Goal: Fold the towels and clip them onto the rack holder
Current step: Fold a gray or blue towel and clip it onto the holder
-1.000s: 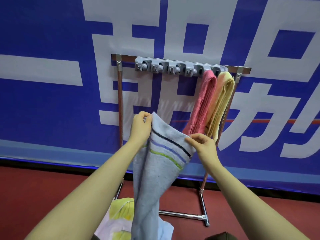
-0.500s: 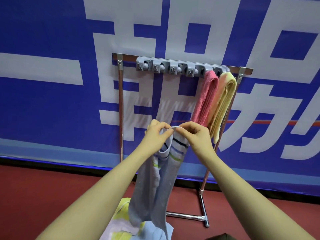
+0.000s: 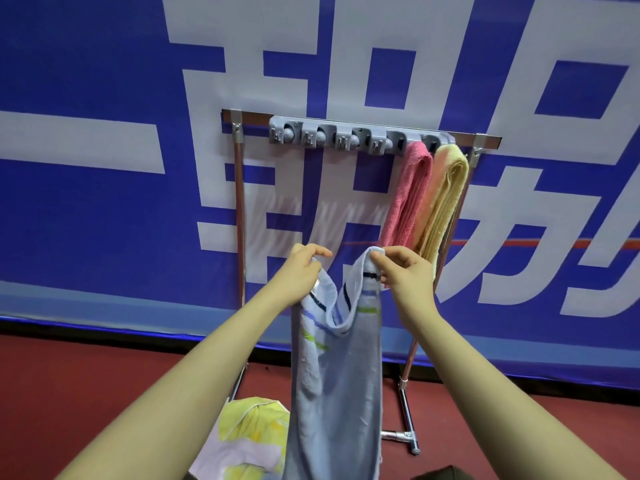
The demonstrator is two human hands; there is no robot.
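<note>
Indoor hall, blue printed banner (image 3: 104, 220), red floor (image 3: 86, 382)

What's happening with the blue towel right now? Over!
Left hand and right hand each pinch the blue towel. Not folded or clipped yet. Pink towel, yellow towel already hang. Nothing blocking.

Two hands are in view, the left hand (image 3: 302, 271) and the right hand (image 3: 403, 271). Four towels show in all. One is a blue striped towel (image 3: 339, 375) hanging between the hands. Two hang folded from the holder side by side: one pink towel (image 3: 408, 195) and one yellow towel (image 3: 445, 199). One more yellow-and-white towel (image 3: 246, 441) lies low on the floor. There is one metal rack (image 3: 239, 209) with two upright posts and one top bar. On the bar sits one grey clip holder (image 3: 346, 135). One blue banner (image 3: 86, 220) stands behind.
</note>
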